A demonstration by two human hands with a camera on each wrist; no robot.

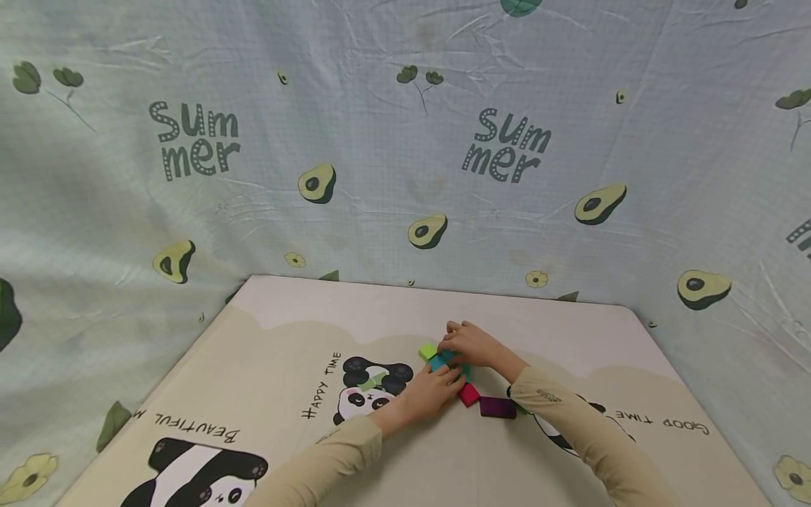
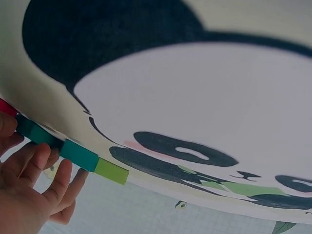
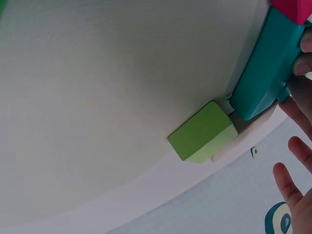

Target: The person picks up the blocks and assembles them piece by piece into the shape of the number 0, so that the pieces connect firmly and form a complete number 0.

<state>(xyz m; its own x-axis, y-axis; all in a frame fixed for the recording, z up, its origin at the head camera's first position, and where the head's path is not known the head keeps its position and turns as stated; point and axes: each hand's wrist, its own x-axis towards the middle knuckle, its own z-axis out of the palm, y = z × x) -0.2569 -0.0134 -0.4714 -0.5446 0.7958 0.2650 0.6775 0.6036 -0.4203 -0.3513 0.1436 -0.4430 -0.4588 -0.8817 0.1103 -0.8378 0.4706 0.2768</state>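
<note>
My left hand (image 1: pixel 434 391) holds a teal block in a row of coloured blocks, its fingers close to a red block (image 1: pixel 468 394). Reaching from the other side, my right hand (image 1: pixel 475 345) pinches at a teal block (image 1: pixel 438 362) with thumb and forefinger, the other fingers raised. In the left wrist view, a darker teal block (image 2: pixel 35 131), a teal block (image 2: pixel 80 155) and a lime-green block (image 2: pixel 112 170) line up end to end. The right wrist view has a long teal block (image 3: pixel 268 63) between a red block (image 3: pixel 293 9) and a green block (image 3: pixel 202 134). Fingers partly cover the contacts.
A purple block (image 1: pixel 498 407) lies beside the red one, with a bit of green block (image 1: pixel 522 410) showing by the right sleeve. Beneath is a table cover (image 1: pixel 304 317) printed with pandas. A hanging avocado-print cloth (image 1: pixel 380 141) rises behind and at the sides.
</note>
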